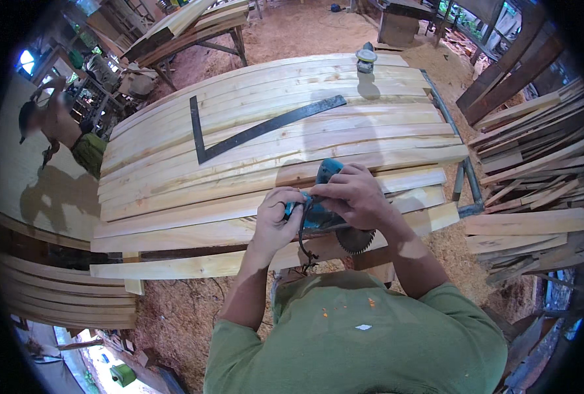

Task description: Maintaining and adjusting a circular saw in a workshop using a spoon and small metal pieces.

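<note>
A teal circular saw point(318, 215) is held over the near edge of a row of planks, close to my body. Its toothed round blade point(355, 241) shows below my right wrist. My left hand point(277, 213) is closed round the saw's left end, where a dark cord point(301, 240) hangs down. My right hand point(356, 196) is closed on the saw's top, its fingertips pinched close to my left hand. Exactly what the fingertips touch is hidden. A black framing square point(273, 129) lies flat on the planks beyond my hands.
Pale planks point(154, 190) lie side by side on a metal-framed stand point(471, 180). A small power tool point(366, 60) stands at their far right. Stacked offcuts point(535, 141) lie to the right, more boards point(68, 292) at left. Another person point(62, 125) works at far left. Sawdust covers the floor.
</note>
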Motion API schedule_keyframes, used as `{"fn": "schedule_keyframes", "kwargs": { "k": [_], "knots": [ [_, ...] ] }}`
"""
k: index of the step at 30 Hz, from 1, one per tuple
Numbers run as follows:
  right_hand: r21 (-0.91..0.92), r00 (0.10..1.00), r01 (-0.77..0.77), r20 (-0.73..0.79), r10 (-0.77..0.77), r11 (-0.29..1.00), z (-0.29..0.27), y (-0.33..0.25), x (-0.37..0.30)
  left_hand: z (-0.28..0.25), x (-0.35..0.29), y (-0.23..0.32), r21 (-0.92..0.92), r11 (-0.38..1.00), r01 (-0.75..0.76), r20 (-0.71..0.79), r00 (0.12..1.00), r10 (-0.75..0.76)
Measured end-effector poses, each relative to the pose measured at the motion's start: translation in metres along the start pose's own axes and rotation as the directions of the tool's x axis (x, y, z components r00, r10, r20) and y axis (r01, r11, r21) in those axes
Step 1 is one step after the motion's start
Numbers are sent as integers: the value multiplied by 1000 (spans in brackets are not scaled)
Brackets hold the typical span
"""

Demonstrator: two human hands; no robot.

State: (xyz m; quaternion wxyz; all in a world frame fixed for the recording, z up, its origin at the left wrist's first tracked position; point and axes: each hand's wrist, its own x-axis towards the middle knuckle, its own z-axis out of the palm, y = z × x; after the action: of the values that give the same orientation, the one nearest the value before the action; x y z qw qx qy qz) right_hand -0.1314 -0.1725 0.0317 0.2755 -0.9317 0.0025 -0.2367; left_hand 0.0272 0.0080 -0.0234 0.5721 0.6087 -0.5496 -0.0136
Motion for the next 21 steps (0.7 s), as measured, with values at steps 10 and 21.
{"fn": "schedule_keyframes", "kwargs": {
  "k": [10, 21],
  "knots": [
    [-20, 1000, -9, 12, 9, 1000, -4, -1, -1, 6, 4, -2, -50, 987, 152, 28, 988, -151],
    [-48, 1000, 5, -11, -6, 999, -3, -2, 0, 5, 6, -4, -3, 1000, -16, 70, 997, 16]
  ]
}}
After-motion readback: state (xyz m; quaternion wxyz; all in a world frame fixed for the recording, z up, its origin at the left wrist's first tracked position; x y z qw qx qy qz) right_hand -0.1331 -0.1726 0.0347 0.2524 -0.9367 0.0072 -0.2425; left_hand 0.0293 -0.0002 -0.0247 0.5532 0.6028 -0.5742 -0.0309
